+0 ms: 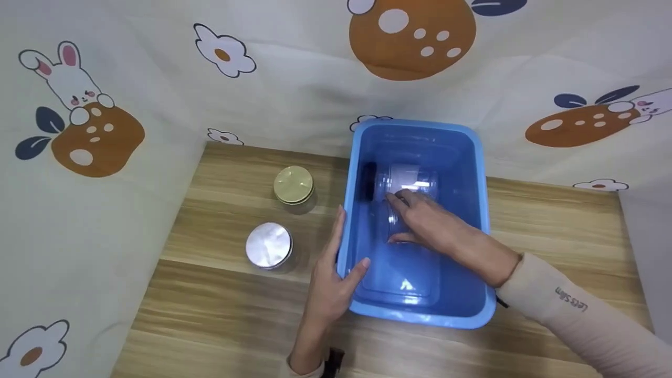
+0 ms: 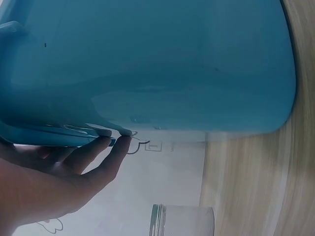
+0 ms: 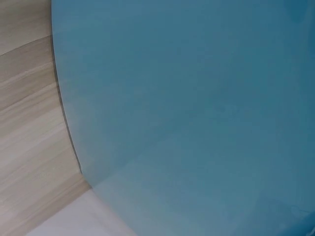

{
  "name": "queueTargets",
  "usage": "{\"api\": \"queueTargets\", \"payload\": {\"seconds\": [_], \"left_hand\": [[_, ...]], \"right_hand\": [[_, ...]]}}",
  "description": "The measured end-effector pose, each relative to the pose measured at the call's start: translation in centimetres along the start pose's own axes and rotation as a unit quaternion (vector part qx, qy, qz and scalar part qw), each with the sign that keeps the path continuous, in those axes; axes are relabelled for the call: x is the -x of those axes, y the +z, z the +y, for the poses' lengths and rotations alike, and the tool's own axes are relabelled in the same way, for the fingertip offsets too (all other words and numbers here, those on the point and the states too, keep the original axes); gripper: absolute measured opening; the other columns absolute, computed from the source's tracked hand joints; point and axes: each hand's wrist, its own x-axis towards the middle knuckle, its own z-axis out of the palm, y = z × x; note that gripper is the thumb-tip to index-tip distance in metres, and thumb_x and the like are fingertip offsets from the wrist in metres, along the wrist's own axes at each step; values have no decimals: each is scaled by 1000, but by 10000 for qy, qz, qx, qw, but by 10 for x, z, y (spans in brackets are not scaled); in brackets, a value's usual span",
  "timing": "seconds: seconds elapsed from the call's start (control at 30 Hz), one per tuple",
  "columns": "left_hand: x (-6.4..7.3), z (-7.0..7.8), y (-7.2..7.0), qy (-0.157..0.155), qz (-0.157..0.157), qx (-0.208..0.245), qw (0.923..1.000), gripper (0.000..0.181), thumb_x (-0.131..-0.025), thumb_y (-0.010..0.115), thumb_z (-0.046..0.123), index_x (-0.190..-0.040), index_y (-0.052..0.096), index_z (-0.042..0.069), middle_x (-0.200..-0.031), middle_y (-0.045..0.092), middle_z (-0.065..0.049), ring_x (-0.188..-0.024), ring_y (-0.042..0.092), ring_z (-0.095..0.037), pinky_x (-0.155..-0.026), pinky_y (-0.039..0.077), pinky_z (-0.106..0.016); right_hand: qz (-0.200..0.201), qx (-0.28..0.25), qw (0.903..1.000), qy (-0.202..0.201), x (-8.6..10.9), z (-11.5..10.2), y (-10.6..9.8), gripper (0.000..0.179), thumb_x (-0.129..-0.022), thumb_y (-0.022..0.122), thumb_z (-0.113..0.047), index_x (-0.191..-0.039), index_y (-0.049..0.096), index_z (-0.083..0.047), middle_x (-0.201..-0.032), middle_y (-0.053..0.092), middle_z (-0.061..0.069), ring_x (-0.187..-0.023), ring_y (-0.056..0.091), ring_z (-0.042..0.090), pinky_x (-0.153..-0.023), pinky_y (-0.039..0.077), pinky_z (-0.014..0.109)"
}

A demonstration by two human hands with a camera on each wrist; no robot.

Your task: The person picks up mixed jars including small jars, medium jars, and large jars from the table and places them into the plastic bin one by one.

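A deep blue plastic tub [image 1: 420, 317] stands on the wooden table. My left hand [image 1: 328, 286] holds its left rim, thumb over the inner side and fingers along the outside. From the left wrist view, the fingertips [image 2: 123, 142] press up under the rim. My right hand [image 1: 425, 220] reaches down inside the tub, its thumb and fingers spread around a clear jar [image 1: 392, 218] that lies there. Just behind is another clear jar [image 1: 415, 181] with a dark lid [image 1: 370, 181], lying on its side. Only the tub's outer wall [image 3: 187, 118] shows in the right wrist view, hiding the right hand.
Left of the tub stand two clear jars, one with a gold lid [image 1: 293, 184] and one with a silver lid [image 1: 269, 245]. A patterned cloth [image 1: 294, 100] hangs behind the table [image 1: 210, 310] and along its sides.
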Motion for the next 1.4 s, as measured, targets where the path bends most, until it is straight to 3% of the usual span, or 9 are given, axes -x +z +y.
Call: {"api": "queueTargets", "payload": {"seconds": [0.17,0.33,0.57,0.8,1.17,1.4], "left_hand": [[1,0,0,-74,-2,133,9999,83,-92,70,17,-159,22,18,-164,19,5,-148,24,-15,-119,22,-33],[1,0,-1,-174,14,171,9997,84,-91,70,12,-159,22,20,-164,20,1,-147,26,-15,-118,24,-33],[1,1,0,-261,31,257,9993,85,-90,70,8,-159,23,20,-164,21,1,-146,28,-16,-117,26,-34],[1,0,1,-221,49,278,9994,86,-89,70,7,-159,23,21,-164,21,-5,-146,30,-18,-116,28,-35],[0,-1,1,54,87,66,9999,82,-91,70,17,-159,23,14,-163,25,-6,-144,33,-20,-117,28,-36],[0,-1,-1,448,223,-2,9987,73,-94,64,18,-157,27,9,-164,22,-8,-149,23,-24,-121,19,-41]], "right_hand": [[-266,-156,9993,197,-1,-2,1,90,-85,76,-45,-151,36,0,-143,46,24,-132,46,42,-109,37,57],[-383,-278,9984,318,-2,-2,1,90,-86,73,-47,-153,34,-1,-149,41,25,-136,42,43,-110,35,56],[-307,-303,9987,263,-4,-1,1,76,-91,72,-34,-152,38,-3,-147,44,23,-132,47,39,-105,45,50],[-223,-236,9992,232,-5,0,1,76,-91,71,-36,-152,38,-5,-144,47,22,-130,49,38,-105,44,49],[-155,-261,9991,293,-3,1,-1,78,-89,73,-40,-150,41,-4,-142,48,21,-130,49,38,-106,44,52],[21,-150,9996,248,-2,3,-2,82,-87,75,-44,-151,41,-6,-142,49,19,-130,50,37,-107,42,52]]}}
